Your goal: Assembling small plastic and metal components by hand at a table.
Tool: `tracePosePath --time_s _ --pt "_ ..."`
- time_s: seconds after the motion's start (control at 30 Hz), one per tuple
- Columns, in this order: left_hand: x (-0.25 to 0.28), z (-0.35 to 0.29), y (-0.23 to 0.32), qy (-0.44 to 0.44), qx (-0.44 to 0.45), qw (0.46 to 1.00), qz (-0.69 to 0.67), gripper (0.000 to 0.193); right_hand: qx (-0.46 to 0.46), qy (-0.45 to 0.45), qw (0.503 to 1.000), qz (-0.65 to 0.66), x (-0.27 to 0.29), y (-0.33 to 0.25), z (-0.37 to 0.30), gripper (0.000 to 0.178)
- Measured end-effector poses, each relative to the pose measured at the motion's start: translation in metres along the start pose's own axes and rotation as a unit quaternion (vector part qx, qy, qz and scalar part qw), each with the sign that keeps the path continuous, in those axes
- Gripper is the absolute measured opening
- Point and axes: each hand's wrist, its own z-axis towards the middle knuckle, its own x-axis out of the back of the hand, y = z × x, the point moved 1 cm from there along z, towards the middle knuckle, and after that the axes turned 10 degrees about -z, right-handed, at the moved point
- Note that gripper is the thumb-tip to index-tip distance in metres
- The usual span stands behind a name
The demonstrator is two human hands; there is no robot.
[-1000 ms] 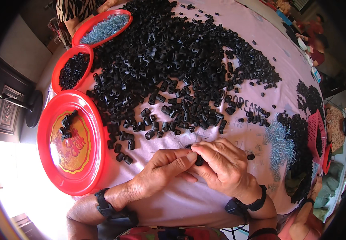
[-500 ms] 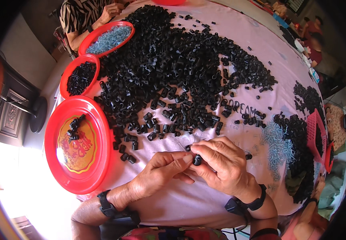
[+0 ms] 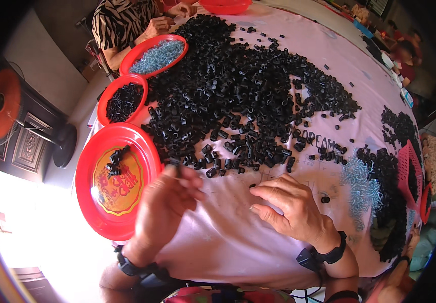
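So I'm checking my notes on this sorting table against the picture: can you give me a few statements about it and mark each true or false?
1. The left hand is raised with a small black piece in its grip, near the big red plate. True.
2. The big red plate is heaped full of black parts. False: only a small cluster lies near its upper edge.
3. The right hand rests on the pink cloth, fingers spread. True.
4. The far red bowl holds black parts. False: it holds bluish metal pieces.
5. Both wrists wear black bands. True.
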Motion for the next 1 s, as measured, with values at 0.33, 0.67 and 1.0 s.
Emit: tracePosePath --time_s 0.33,0.67,1.0 --pt "0.042 -0.011 0.067 0.123 -0.133 0.967 -0.179 0.042 -0.004 0.033 0.995 -0.099 -0.003 0.007 0.008 0.025" --pt "-0.006 -0.010 0.022 -0.024 -0.119 0.871 0.475 0.042 -0.141 0.041 0.974 -0.173 0.040 0.029 0.001 0.007" --pt "-0.037 0.035 -0.039 -0.245 -0.169 0.545 0.784 0.067 -0.165 -0.014 0.977 -0.131 0.046 0.032 -0.002 0.011"
